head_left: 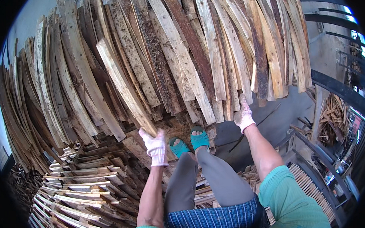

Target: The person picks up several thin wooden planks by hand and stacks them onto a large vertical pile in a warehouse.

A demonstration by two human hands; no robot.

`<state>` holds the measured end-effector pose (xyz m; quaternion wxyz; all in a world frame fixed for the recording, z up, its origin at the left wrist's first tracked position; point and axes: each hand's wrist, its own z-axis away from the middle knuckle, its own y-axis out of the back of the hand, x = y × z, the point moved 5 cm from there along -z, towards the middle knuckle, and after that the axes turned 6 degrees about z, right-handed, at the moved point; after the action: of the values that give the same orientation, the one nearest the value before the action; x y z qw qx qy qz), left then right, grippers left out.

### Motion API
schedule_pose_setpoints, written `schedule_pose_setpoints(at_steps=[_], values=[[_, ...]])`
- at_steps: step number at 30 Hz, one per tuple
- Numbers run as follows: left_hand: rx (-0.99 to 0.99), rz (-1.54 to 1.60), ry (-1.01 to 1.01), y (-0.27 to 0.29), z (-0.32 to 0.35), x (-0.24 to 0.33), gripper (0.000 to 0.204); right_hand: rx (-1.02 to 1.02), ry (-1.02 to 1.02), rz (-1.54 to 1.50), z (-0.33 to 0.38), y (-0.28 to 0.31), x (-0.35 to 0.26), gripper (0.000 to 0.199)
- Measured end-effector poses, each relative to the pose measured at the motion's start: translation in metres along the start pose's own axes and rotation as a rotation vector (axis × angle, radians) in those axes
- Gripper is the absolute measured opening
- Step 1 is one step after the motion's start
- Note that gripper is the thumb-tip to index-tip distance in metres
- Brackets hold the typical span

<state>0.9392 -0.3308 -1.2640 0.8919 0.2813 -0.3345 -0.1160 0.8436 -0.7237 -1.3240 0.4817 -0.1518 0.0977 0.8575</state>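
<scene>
My left hand (154,143), in a pale pinkish-white glove, is closed around the near end of a light wooden plank (124,82). That plank slants away to the upper left, its far part over the wide pile of rough planks (180,64). On the right, my gloved right hand (243,117) has its fingers stretched out against the near ends of planks in the same pile. Its fingertips look dark and touch the end of a pale plank (238,61); no firm hold shows.
Stacked wooden strips (79,193) lie at lower left. My feet, in teal sandals (199,140), stand close to the pile's front edge. Dark metal bars (338,87) run along the right, with a heap of wood scraps (333,118) beyond. Slats (312,189) lie at lower right.
</scene>
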Motion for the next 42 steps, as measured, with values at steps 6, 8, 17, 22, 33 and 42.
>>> schedule_pose_setpoints(at_steps=[6,8,17,22,33,42], values=[[-0.169,0.213,0.015,-0.083,-0.018,0.025,0.101,0.188,0.188,0.375,0.017,-0.017,0.025,0.077],[-0.081,0.171,0.007,-0.120,-0.028,0.008,0.112,0.220,0.062,0.518,0.003,-0.009,0.035,0.071],[-0.477,0.604,0.485,-0.113,-0.011,-0.009,0.096,-0.161,-0.138,0.362,0.054,-0.053,0.048,0.092],[-0.647,0.603,0.526,-0.105,-0.007,0.001,0.083,-0.268,0.551,1.686,0.084,-0.064,0.076,0.066],[-0.708,0.704,0.543,-0.142,-0.011,-0.006,0.079,-0.217,0.275,1.044,0.021,-0.093,-0.003,0.062],[-1.006,0.860,0.597,-0.136,0.011,0.016,0.103,-0.316,0.294,1.110,0.050,-0.115,0.000,0.054]])
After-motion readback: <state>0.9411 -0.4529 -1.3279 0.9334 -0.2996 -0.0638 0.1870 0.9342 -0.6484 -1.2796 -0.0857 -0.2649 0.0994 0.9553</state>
